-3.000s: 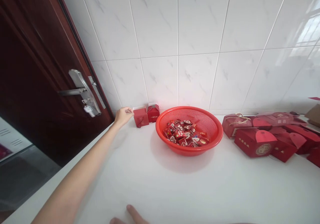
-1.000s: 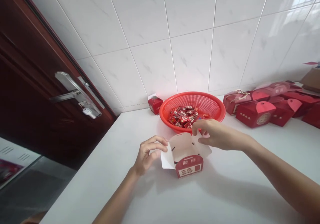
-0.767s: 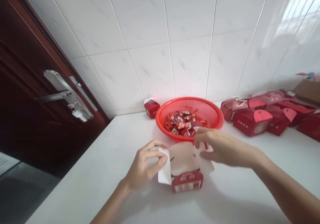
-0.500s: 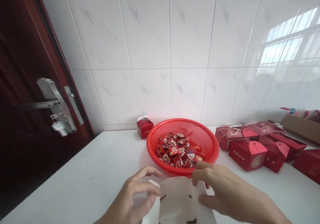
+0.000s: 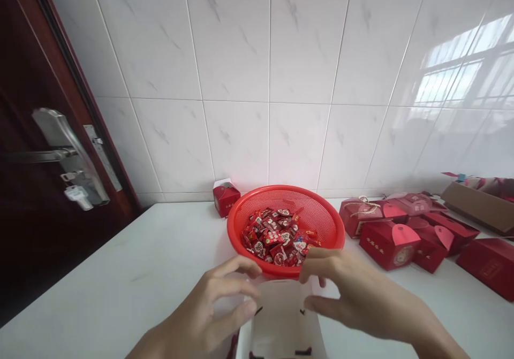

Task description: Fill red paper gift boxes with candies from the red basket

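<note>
An unfolded box with its white inside facing up [image 5: 279,316] lies at the bottom centre, its near end cut off by the frame. My left hand [image 5: 219,300] is at its left side, fingers curved and apart, with nothing seen in them. Over its right side is my right hand [image 5: 341,289], thumb and fingers spread, also holding nothing visible. Just beyond the box stands a red mesh basket [image 5: 325,214] with many red-wrapped candies [image 5: 273,236] inside.
A small red box [image 5: 226,198] stands against the tiled wall, left of the basket. Several red gift boxes [image 5: 389,244] are grouped on the right of the white table [image 5: 160,246]. A brown carton [image 5: 477,206] sits at far right, a dark door [image 5: 36,188] at left.
The box's side flaps, splayed outward before, now stand more upright and the box looks narrower. Both hands stay beside it, with the right thumb moved slightly left. The view has shifted a little.
</note>
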Demonstrator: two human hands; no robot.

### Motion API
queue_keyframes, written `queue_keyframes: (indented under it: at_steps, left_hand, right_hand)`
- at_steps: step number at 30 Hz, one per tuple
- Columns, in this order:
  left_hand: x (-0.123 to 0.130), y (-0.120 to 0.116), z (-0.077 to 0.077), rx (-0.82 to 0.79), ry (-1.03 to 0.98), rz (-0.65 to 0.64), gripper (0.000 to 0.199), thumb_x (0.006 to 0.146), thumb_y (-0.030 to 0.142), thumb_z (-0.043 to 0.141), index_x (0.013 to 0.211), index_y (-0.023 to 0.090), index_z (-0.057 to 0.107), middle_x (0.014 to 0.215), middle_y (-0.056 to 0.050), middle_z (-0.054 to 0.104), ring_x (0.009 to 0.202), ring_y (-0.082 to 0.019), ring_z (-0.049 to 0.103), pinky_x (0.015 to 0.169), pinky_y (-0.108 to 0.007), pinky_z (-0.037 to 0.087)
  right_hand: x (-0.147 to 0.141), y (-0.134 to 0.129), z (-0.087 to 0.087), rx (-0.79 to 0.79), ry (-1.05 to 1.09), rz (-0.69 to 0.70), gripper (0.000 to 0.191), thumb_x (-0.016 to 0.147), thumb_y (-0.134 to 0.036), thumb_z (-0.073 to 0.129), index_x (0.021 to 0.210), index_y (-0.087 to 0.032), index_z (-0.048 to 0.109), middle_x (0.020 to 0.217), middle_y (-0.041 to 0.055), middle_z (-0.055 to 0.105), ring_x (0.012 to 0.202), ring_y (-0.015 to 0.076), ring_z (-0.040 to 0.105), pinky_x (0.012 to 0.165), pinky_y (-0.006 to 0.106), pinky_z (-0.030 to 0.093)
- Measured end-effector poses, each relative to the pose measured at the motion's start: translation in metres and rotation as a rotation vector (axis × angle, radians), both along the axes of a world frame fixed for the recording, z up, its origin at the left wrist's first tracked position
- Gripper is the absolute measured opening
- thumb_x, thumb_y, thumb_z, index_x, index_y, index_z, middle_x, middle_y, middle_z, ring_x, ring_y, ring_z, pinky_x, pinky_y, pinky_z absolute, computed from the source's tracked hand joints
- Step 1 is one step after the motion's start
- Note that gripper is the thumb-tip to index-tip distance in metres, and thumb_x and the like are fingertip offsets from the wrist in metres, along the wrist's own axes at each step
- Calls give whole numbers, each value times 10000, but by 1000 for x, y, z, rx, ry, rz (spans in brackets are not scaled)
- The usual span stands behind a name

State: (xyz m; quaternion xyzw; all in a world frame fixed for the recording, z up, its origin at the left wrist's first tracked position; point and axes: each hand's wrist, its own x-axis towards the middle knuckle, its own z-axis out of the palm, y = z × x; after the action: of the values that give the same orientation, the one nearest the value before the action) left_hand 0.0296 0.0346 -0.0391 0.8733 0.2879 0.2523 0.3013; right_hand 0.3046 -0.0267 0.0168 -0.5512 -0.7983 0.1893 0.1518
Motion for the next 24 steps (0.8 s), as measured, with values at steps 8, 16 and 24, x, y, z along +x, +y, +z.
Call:
queue_keyframes:
  at_steps: [8, 16, 24]
  left_hand:
    - [31, 58, 26, 21, -90, 22, 260, 944, 390, 585, 907, 226, 784, 1093, -74, 731, 1055, -231, 671, 943, -333, 533]
    - [102, 137, 18, -45, 439, -48, 189, 817, 277, 633, 866, 202, 799, 926, -51, 792, 874, -229, 701, 756, -281, 514]
    - [136, 156, 1, -61, 586, -119, 171, 759, 277, 707, 907, 242, 784, 858, -7, 765, 828, -204, 673, 706, -254, 459]
  right_hand:
    - [19, 39, -13, 134, 310, -46, 125, 895, -244, 605, 819, -212, 699, 835, 17, 739, 760, 165, 655, 668, 275, 479]
    - [22, 76, -43, 158, 385, -118, 159, 858, -243, 580, 765, -189, 698, 817, 57, 757, 777, 206, 681, 737, 338, 520]
    - [23, 85, -56, 110, 251, -246, 146, 842, -232, 591, 777, -200, 718, 776, 40, 743, 694, 190, 654, 627, 299, 457]
